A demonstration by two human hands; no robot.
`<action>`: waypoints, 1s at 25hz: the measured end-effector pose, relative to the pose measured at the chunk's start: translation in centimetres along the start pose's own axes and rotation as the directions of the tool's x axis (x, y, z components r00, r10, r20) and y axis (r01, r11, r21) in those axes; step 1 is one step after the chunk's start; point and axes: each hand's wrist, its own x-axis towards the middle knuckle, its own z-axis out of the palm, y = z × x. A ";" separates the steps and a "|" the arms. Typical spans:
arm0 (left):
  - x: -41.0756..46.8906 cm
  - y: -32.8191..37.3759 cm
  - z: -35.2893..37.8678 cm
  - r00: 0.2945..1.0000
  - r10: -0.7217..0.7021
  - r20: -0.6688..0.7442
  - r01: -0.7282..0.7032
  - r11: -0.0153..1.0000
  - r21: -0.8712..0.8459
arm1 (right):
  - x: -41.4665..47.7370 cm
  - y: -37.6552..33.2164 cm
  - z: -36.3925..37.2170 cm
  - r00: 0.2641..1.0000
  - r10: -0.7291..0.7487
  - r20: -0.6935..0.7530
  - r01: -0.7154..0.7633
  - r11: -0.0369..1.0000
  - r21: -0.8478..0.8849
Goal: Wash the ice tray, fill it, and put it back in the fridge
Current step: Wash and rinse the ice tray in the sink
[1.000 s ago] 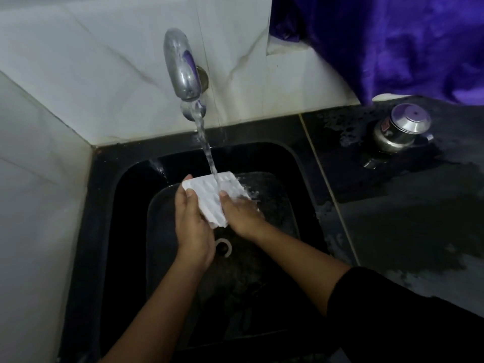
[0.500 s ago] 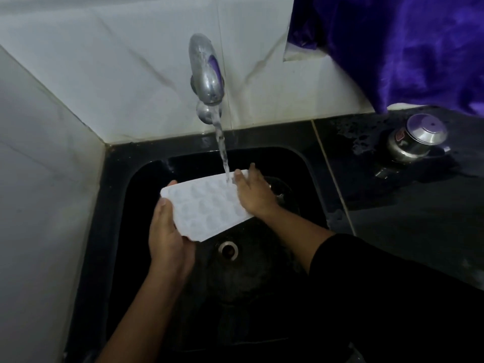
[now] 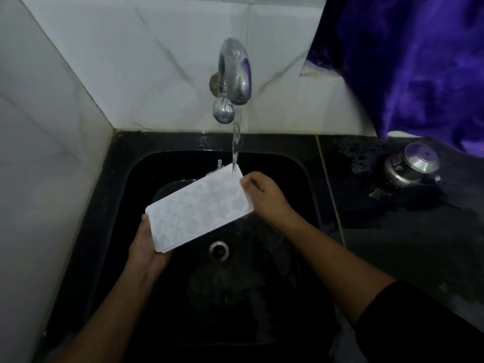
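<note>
Ice tray (image 3: 199, 209) held face-up over sink (image 3: 309, 179), far corner under tap (image 3: 234, 74) stream; left hand (image 3: 146, 244) and right hand (image 3: 264, 199) pinch opposite short ends; probably light, stiff, wet-slippery, so end grip suits.

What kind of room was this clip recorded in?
Most likely a home kitchen, at the sink. A wall tap runs water onto a white ice tray held over a black sink, with white tiled walls behind and a lidded steel pot on the wet dark counter.
</note>
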 end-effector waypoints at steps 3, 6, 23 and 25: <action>0.2 -0.7 -0.8 1.000 -0.007 0.023 0.009 0.996 -0.091 | 0.6 -1.0 0.6 0.989 -0.012 -0.146 -0.014 0.985 -0.173; -0.3 0.0 -1.1 0.999 0.037 -0.002 -0.037 0.998 -0.054 | -0.2 -1.8 0.9 0.999 -0.003 -0.048 -0.007 0.979 -0.202; 0.1 -0.9 5.2 0.998 0.012 0.065 -0.018 0.995 0.096 | -2.0 1.1 0.9 0.876 0.468 0.113 -0.480 0.829 0.286; -0.4 -2.8 6.3 0.990 -0.001 0.143 -0.029 0.978 0.205 | -2.9 1.8 2.0 0.864 0.486 0.134 -0.500 0.790 0.356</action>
